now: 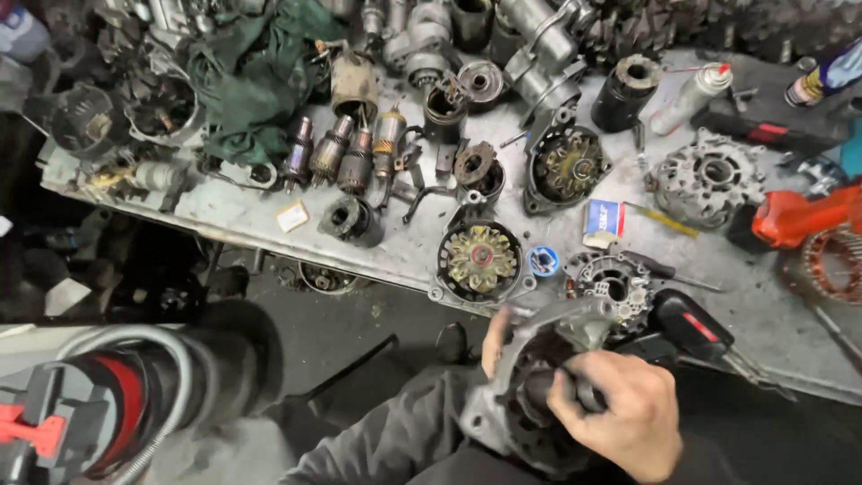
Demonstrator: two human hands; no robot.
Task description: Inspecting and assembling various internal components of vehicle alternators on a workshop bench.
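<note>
Curling around a dark part, the right hand [620,413] was seen from its back, with the knuckles up and the fingers bent tight over a black round piece [548,392] that sat in the open middle of a grey metal housing [539,359]. This hand was closed firmly on that black piece, and its wrist came in from the lower right corner. The left hand [493,343] was mostly hidden behind the housing; only some fingers showed at the upper left edge of it, pressed on the rim, so it gripped the housing from behind, but how far the fingers closed I could not tell. A grey sleeve [395,440] ran from the lower middle up to this hand. The housing was held in the air in front of the person's body, just below the near edge of the workbench [781,323] and not touching it. It was tilted, with its open face turned toward the right hand and a little upward, and its long axis went from lower left to upper right. On the bench just above it lay a round part with yellowish fins [479,260], a small blue ring [543,261] and a black tool with a red stripe [691,325]. Farther back a green cloth [260,81] lay among many metal motor parts.
</note>
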